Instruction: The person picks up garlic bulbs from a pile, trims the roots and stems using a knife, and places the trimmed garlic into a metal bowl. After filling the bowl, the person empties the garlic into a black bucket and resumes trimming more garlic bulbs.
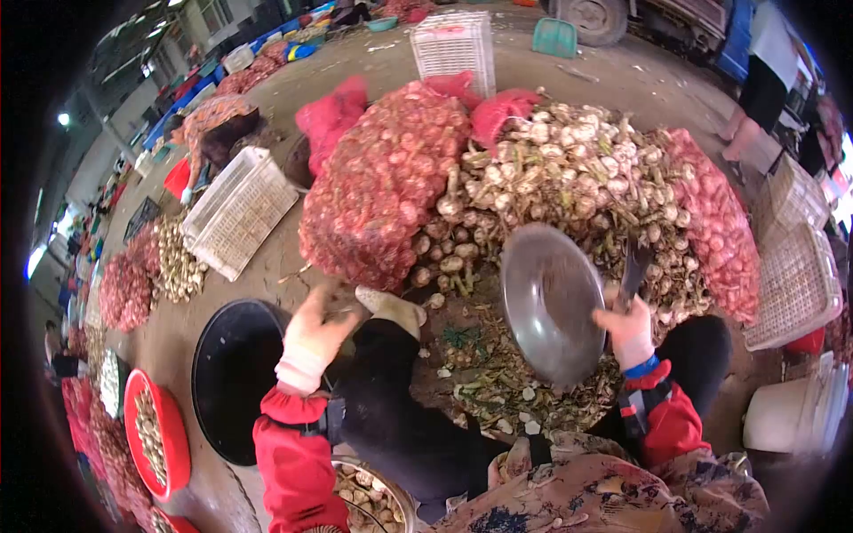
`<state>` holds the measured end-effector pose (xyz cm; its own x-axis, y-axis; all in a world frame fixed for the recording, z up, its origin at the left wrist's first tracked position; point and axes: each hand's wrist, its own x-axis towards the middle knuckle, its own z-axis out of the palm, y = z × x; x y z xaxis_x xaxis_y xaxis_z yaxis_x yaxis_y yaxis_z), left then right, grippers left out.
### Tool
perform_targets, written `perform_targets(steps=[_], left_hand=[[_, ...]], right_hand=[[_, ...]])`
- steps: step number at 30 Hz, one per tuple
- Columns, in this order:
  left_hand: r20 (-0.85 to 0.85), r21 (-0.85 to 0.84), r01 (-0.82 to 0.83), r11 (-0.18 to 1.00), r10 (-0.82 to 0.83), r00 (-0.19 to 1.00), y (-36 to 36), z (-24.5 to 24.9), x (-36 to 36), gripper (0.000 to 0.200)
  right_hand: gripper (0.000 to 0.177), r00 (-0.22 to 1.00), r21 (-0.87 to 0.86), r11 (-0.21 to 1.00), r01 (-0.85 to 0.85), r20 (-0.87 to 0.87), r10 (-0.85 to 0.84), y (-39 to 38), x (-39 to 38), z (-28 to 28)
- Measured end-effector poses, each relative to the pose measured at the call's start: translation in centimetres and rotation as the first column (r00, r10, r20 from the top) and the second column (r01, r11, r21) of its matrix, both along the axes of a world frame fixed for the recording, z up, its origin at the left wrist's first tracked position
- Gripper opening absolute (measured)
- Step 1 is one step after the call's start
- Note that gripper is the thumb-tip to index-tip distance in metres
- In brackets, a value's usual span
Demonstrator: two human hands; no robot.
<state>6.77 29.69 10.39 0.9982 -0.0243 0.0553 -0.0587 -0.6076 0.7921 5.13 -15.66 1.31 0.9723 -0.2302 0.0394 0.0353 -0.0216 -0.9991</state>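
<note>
My right hand [627, 330] grips the right rim of a shiny metal bowl [551, 302], which is tilted on its side above the trimmings. A dark, flat-bladed tool [634, 266] sticks up by the same hand; whether the fingers hold it too, I cannot make out. My left hand [315, 336], in a pale glove, is raised between the black bucket [233, 382] and my knee. Its fingers are slightly blurred but look spread, with nothing visible in them. Beyond the bowl lies a heap of garlic bulbs with stalks [569, 164].
Full red mesh sacks [386, 178] flank the heap. Stalk trimmings [498, 391] cover the ground before me. A basket of garlic [369, 497] sits by my left leg, near a red basin [155, 435]. White crates [240, 213] stand around; another person [213, 124] bends at the left.
</note>
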Motion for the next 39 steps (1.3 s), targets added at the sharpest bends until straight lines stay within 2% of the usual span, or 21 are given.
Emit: perform_targets(steps=[3,5,6,7,8,9,11,15,17,19,21,22,23,24,26,28,29,31,33,35,39], left_hand=[[-0.204,-0.064,0.102,0.993,-0.113,0.972,-3.8,-4.6,5.8,0.048],[-0.288,0.192,0.181,0.965,-0.120,0.950,-5.6,-10.1,10.8,0.054],[-0.372,0.244,0.180,0.953,-0.079,0.925,-7.3,-11.6,12.5,0.064],[-0.479,-0.044,0.129,0.991,-0.135,0.868,-9.6,-10.6,12.3,0.071],[-0.494,0.089,0.141,0.986,-0.079,0.866,-10.1,-13.6,13.8,0.074],[-0.534,-0.021,-0.024,0.999,0.009,0.845,-8.8,-23.0,16.1,0.075],[-0.547,0.359,0.086,0.929,0.135,0.826,-11.7,-23.0,17.4,0.074],[-0.438,0.496,0.008,0.868,0.242,0.866,-13.6,-26.6,21.7,0.072],[-0.351,0.502,-0.149,0.852,0.358,0.865,-14.1,-27.1,24.6,0.078],[-0.466,0.507,-0.324,0.799,0.570,0.677,-13.8,-28.7,27.9,0.089],[-0.505,0.336,-0.260,0.905,0.406,0.762,-13.4,-29.8,28.8,0.088],[-0.392,0.271,-0.440,0.856,0.516,0.762,-14.5,-31.4,27.7,0.087],[-0.303,0.105,-0.425,0.899,0.436,0.847,-13.3,-35.9,26.9,0.087],[-0.453,0.416,-0.261,0.871,0.447,0.771,-16.2,-30.4,25.6,0.089],[-0.388,0.368,-0.188,0.911,0.334,0.859,-18.2,-31.7,22.2,0.089],[-0.544,0.597,0.204,0.776,0.205,0.814,-21.8,-28.5,20.0,0.092],[-0.630,0.441,0.373,0.817,-0.014,0.777,-21.6,-29.4,19.8,0.088],[-0.387,0.551,0.264,0.792,-0.038,0.921,-24.8,-24.3,20.8,0.082],[0.121,0.715,-0.119,0.689,0.045,0.992,-24.7,-22.8,24.3,0.071],[0.202,0.877,-0.126,0.464,-0.117,0.972,-23.1,-19.6,27.8,0.070],[-0.261,0.965,0.238,-0.106,-0.411,0.874,-16.9,-23.0,31.4,0.062]], right_hand=[[0.022,0.950,0.198,0.975,0.102,-0.309,-0.037,-2.6,-3.0,-1.9],[0.024,0.943,0.094,0.992,0.084,-0.329,-0.048,-4.7,-4.5,-4.0],[0.026,0.886,-0.177,0.984,0.011,-0.455,-0.092,-6.9,-4.9,-7.4],[0.027,0.813,-0.421,0.901,-0.103,-0.558,-0.167,-8.7,-5.5,-9.7],[0.030,0.806,-0.601,0.786,-0.141,-0.531,-0.262,-9.5,-6.5,-10.6],[0.032,0.800,-0.750,0.635,-0.185,-0.490,-0.347,-10.1,-7.5,-11.6],[0.034,0.733,-0.719,0.653,-0.239,-0.575,-0.364,-10.9,-8.7,-13.1],[0.043,0.762,-0.762,0.647,0.037,-0.397,-0.511,-9.9,-7.8,-14.7],[0.046,0.764,-0.723,0.688,0.062,-0.409,-0.499,-9.4,-6.9,-15.0],[0.050,0.766,-0.249,0.921,0.299,-0.512,-0.387,-8.4,-6.1,-15.4],[0.049,0.773,-0.236,0.928,0.287,-0.515,-0.370,-7.2,-4.7,-13.5],[0.048,0.786,-0.232,0.929,0.288,-0.497,-0.368,-6.7,-4.2,-13.0],[0.047,0.798,-0.229,0.931,0.283,-0.483,-0.361,-6.5,-4.0,-13.0],[0.046,0.771,-0.135,0.937,0.322,-0.537,-0.342,-6.3,-4.0,-13.5],[0.046,0.740,-0.099,0.944,0.316,-0.596,-0.310,-5.4,-2.6,-12.1],[0.046,0.712,-0.078,0.948,0.310,-0.641,-0.286,-4.9,-2.3,-11.8],[0.046,0.720,-0.054,0.948,0.314,-0.638,-0.274,-4.8,-2.4,-12.2],[0.046,0.727,-0.035,0.948,0.316,-0.634,-0.265,-4.7,-2.4,-12.4],[0.046,0.755,-0.021,0.946,0.323,-0.597,-0.271,-4.7,-2.2,-11.8],[0.046,0.761,0.005,0.941,0.337,-0.590,-0.270,-4.7,-2.1,-11.7],[0.047,0.751,0.007,0.936,0.351,-0.600,-0.277,-4.9,-3.1,-12.2]])
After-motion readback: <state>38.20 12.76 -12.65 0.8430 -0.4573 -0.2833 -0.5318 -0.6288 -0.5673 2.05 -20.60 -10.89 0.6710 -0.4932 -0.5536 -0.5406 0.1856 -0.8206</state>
